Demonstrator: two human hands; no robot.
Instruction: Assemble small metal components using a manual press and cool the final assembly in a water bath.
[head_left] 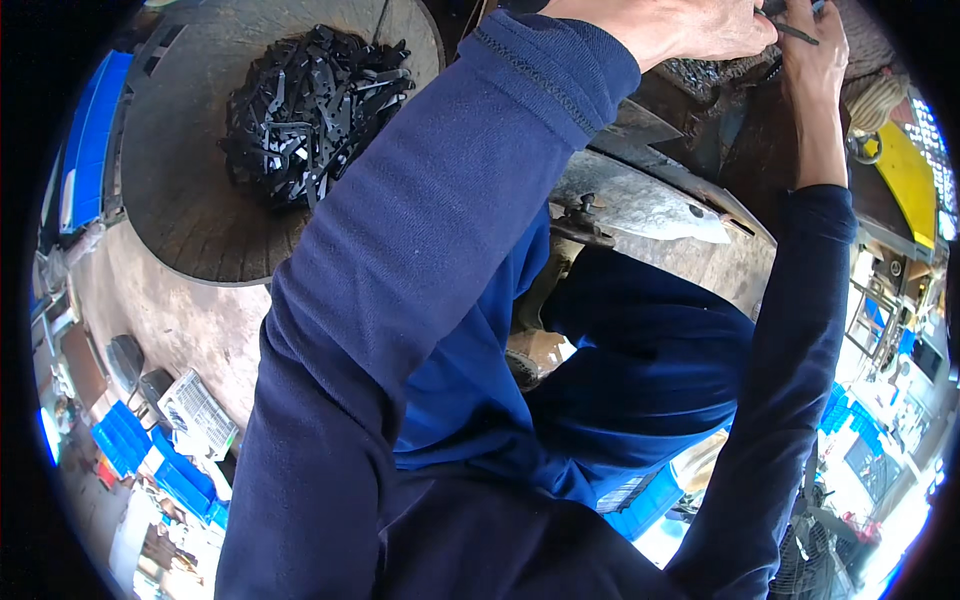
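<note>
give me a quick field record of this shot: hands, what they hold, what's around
left hand: raised at the top edge, closed on a thin dark metal piece
right hand: beside the left, touching the same piece; its grip is partly cut off
sleeves: dark blue, both arms reaching up and forward
pile: black flat metal parts heaped on a round wooden table
machine: worn grey metal body under the hands
crates: blue crates lower left
</note>
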